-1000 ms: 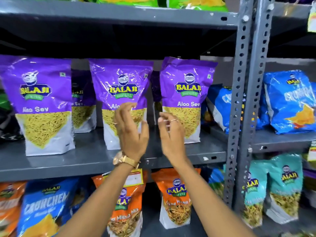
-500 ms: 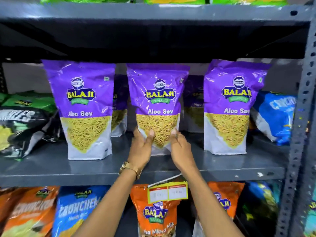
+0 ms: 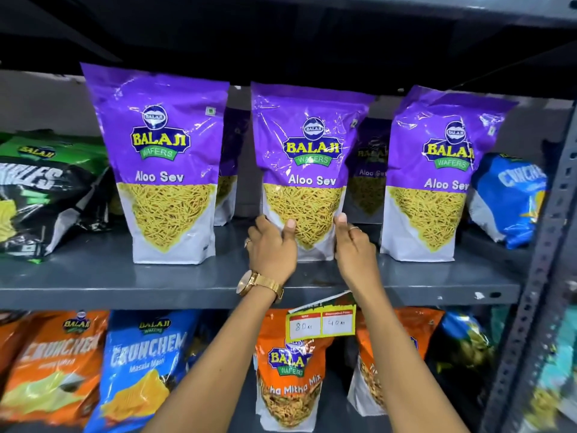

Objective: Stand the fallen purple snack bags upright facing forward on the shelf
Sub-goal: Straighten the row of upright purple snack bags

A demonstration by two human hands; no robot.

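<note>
Left hand [image 3: 271, 245] and right hand [image 3: 354, 245] clasp the lower corners of the middle bag [image 3: 307, 151], one on each side, thumbs pressed to its front face and the other fingers curled around its edges; the bag is the only thing either hand holds. A gold watch [image 3: 257, 284] sits on the left wrist, and a ring shows on each hand. The middle bag stands upright on the grey shelf [image 3: 125, 276], its purple front and "Aloo Sev" label facing forward. To its left the left bag [image 3: 162, 151] and to its right the right bag [image 3: 437, 170] also stand upright and face forward, each apart from the middle one. In the gaps between them, further purple bags [image 3: 368, 170] stand in a dim back row. A green and black bag [image 3: 46, 189] leans at the shelf's left end, and a blue bag [image 3: 509, 195] lies tilted at its right end, beside the perforated upright [image 3: 549, 245]. A yellow price tag [image 3: 321, 323] hangs from the shelf's front lip. Below it, orange and blue snack bags fill the lower shelf.
</note>
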